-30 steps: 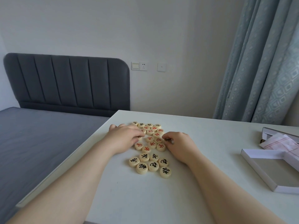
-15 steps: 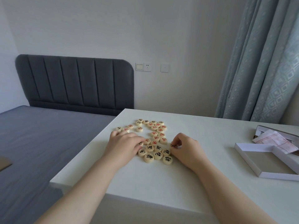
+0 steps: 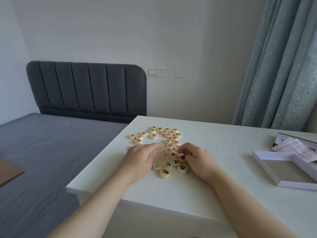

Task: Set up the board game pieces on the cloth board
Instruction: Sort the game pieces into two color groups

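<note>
On the white table (image 3: 223, 177) at twelve o'clock, our left hand (image 3: 142, 157) lies flat over round cream wooden discs (image 3: 169, 148) with black and red characters; our right hand (image 3: 197, 157) pinches one. At two o'clock, the folded red-lined white cloth board (image 3: 295, 148) rests on a white box (image 3: 298, 186).

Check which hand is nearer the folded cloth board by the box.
Right. The right hand is at the right edge of the pieces, on the cloth board's side; the left hand is across the pile, farther away.
</note>
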The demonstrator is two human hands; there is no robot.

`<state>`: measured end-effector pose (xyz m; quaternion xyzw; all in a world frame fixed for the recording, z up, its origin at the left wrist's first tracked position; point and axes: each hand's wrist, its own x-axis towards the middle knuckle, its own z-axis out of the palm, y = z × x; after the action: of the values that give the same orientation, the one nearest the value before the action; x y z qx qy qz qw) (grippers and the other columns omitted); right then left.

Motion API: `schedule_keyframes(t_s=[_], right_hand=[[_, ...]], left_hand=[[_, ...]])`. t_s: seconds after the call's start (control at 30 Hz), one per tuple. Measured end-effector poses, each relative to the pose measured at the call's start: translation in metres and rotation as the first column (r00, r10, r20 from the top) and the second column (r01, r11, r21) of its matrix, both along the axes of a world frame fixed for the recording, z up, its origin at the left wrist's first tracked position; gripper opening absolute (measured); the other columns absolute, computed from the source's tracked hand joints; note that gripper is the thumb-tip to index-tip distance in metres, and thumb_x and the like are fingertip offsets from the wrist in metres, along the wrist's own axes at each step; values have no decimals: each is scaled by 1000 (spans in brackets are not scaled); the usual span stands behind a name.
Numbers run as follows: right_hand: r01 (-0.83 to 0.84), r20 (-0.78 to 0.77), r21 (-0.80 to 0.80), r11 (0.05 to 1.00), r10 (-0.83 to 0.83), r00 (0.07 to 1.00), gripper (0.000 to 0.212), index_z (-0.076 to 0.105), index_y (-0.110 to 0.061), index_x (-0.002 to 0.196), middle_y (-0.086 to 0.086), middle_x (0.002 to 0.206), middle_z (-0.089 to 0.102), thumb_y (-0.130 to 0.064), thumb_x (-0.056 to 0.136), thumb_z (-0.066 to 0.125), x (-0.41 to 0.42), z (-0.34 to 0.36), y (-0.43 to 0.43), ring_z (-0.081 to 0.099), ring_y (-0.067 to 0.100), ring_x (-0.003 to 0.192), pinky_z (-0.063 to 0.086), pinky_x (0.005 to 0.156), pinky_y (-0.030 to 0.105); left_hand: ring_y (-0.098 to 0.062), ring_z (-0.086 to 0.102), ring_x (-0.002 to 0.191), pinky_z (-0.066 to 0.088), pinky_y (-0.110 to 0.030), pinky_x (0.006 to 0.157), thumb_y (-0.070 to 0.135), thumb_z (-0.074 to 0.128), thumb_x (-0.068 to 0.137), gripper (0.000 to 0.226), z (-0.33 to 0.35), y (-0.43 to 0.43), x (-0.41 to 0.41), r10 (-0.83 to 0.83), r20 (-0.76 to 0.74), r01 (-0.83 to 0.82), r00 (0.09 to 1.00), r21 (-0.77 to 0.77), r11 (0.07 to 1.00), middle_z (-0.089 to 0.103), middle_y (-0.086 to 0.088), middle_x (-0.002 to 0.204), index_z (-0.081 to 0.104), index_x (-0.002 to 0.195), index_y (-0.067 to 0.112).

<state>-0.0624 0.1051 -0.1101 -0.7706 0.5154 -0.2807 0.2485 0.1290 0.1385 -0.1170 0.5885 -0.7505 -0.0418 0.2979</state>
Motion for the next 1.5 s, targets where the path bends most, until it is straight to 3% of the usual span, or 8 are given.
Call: schedule_keyframes(t_s=[0.13, 0.27, 0.5, 0.73, 1.03, 1.2, 1.4, 1.5], right_hand=[[43, -26, -63, 997, -45, 999, 35, 58, -30, 102, -11, 99, 52, -7, 91, 35, 2, 2, -8, 41, 16, 107, 33, 92, 28], [24, -76, -69, 997, -29, 997, 34, 61, -28, 98, -12, 122, 55, -8, 91, 36, 10, 2, -20, 41, 17, 123, 31, 106, 38], [-6, -41, 94, 996, 10, 999, 48, 45, -33, 130, -11, 143, 38, -7, 90, 41, 9, 13, -45, 33, 18, 133, 26, 112, 38], [-55, -402, 122, 991, 100, 910, 69, 15, -40, 143, -8, 156, -1, -46, 87, 53, 13, 13, -64, -8, 20, 145, 1, 115, 43], [-66, -487, 67, 996, 91, 869, 80, 7, -43, 144, -8, 156, -9, -62, 80, 51, 26, 5, -89, -16, 22, 144, -3, 115, 46], [-59, -494, 28, 998, 65, 867, 79, 6, -42, 144, -8, 156, -7, -64, 81, 48, 31, 3, -91, -13, 22, 144, -1, 115, 45], [-102, -272, 41, 994, 109, 956, 71, 17, -45, 142, -9, 157, 0, -53, 83, 55, 28, 8, -83, -7, 17, 145, -1, 114, 42], [-124, -319, 52, 991, 134, 938, 76, 16, -45, 142, -10, 156, 1, -60, 78, 56, 28, 8, -80, -7, 17, 145, -1, 114, 43]], left_hand=[[-22, 51, 112, 38, -31, 92, 16, 33, 87, 40, 0, -5, 14, 234, -221, -273, 947, -164, 948, 61, 4, 119, 64, 112, 18], [-22, 48, 113, 42, -32, 85, 3, 34, 90, 43, 0, -15, 35, 466, -258, -449, 846, 125, 885, 41, 5, 136, 51, 123, 25], [-16, 2, 144, 14, -35, 113, 36, 27, 98, 48, 5, -39, 45, 301, 192, -348, 934, 299, 889, -3, 7, 156, 11, 144, 34], [-17, -22, 142, -4, -49, 116, 61, 20, 91, 57, 5, -64, 46, 168, 361, -316, 917, 402, 859, -19, 14, 154, -2, 142, 48], [-10, -15, 143, -6, -45, 115, 57, 24, 90, 48, 7, -84, 43, -11, 195, -78, 981, 439, 895, -6, 21, 154, 13, 137, 56], [-8, -18, 142, -8, -45, 115, 85, 27, 55, 88, 10, -79, 40, -69, 222, -38, 973, 447, 894, -7, 23, 153, 17, 137, 54], [-9, -13, 143, -2, -46, 116, 76, 44, 73, 81, 8, -81, 35, -40, 252, -67, 967, 401, 914, -6, 24, 153, 9, 141, 49], [-11, -11, 143, 1, -45, 116, 74, 43, 75, 79, 9, -81, 32, -9, 273, -99, 962, 381, 919, -4, 22, 154, 10, 141, 47]])
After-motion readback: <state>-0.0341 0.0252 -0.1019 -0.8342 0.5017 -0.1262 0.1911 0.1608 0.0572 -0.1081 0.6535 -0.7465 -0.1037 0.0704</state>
